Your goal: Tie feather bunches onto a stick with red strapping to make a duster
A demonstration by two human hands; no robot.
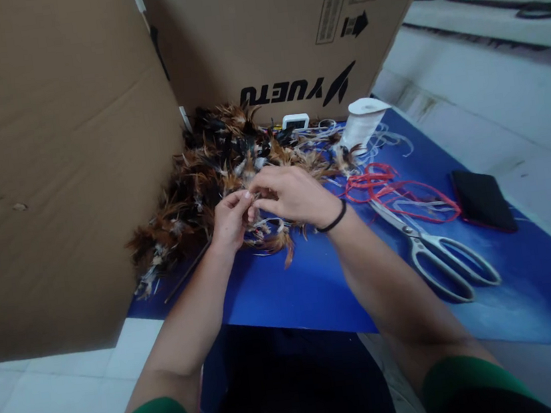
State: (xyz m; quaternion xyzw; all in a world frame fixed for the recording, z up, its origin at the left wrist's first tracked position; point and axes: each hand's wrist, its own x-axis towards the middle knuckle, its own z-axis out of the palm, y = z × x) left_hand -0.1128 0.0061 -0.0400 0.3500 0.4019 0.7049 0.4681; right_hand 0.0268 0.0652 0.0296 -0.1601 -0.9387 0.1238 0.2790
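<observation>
Brown and black feathers [209, 157] lie heaped on the blue table [291, 292], against the cardboard. At the front of the heap my left hand [231, 220] pinches something small that I cannot make out. My right hand [294, 194], with a black band at the wrist, meets it from the right, thumb and fingers closed at the same spot. What lies between the fingertips is too small to name. Just below the hands, a few loose feathers [280, 241] with pale string rest on the table.
Large scissors [431, 244] lie at the right, beside red ribbon [404, 194] and a black flat case [483, 200]. Farther back stand a white spool [363, 122] and a small white device [295, 121]. Cardboard walls [254, 35] rise behind and at the left.
</observation>
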